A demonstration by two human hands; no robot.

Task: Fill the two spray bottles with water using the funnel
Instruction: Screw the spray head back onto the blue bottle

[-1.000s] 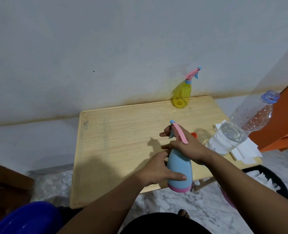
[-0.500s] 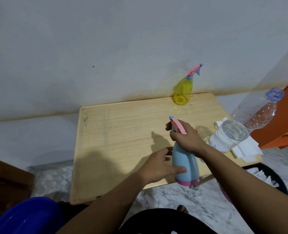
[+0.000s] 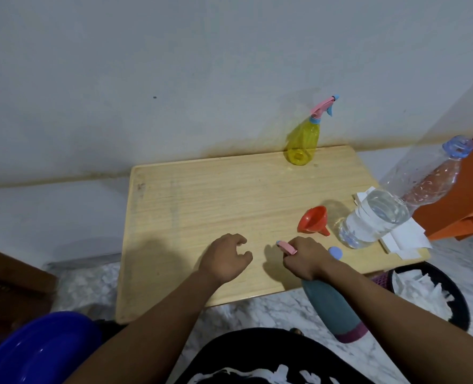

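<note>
right hand (image 3: 303, 257) grips blue bottle (image 3: 332, 309) head, body past worktop (image 3: 174, 217) front edge | left hand (image 3: 224, 257) loosely curled, empty | funnel (image 3: 313, 220) near right edge

White papers (image 3: 401, 239) on the wooden table (image 3: 202, 206); blue basin (image 3: 36, 353) below.

Light wooden counter (image 3: 202, 206) across mid-frame. Directly on it: yellow spray bottle (image 3: 303, 142) at upper right edge, orange funnel (image 3: 311, 220) on its side right of centre, water bottle (image 3: 374, 220) upon white papers (image 3: 404, 239) at right.
</note>
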